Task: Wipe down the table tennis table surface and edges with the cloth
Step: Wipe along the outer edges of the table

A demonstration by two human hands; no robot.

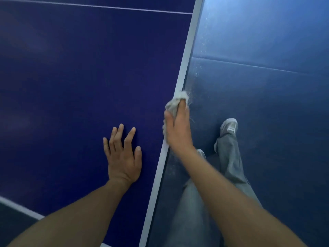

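The dark blue table tennis table fills the left of the head view, and its white edge runs diagonally from top right to bottom centre. My right hand grips a crumpled grey-white cloth and presses it on that edge. The cloth sticks out ahead of my fingers and wraps over the rim. My left hand lies flat on the table top with its fingers spread, a little left of the edge, holding nothing.
A blue floor lies to the right of the table, with pale specks scattered close to the edge. My legs in grey trousers and a grey shoe stand on it. A white line crosses the table's far side.
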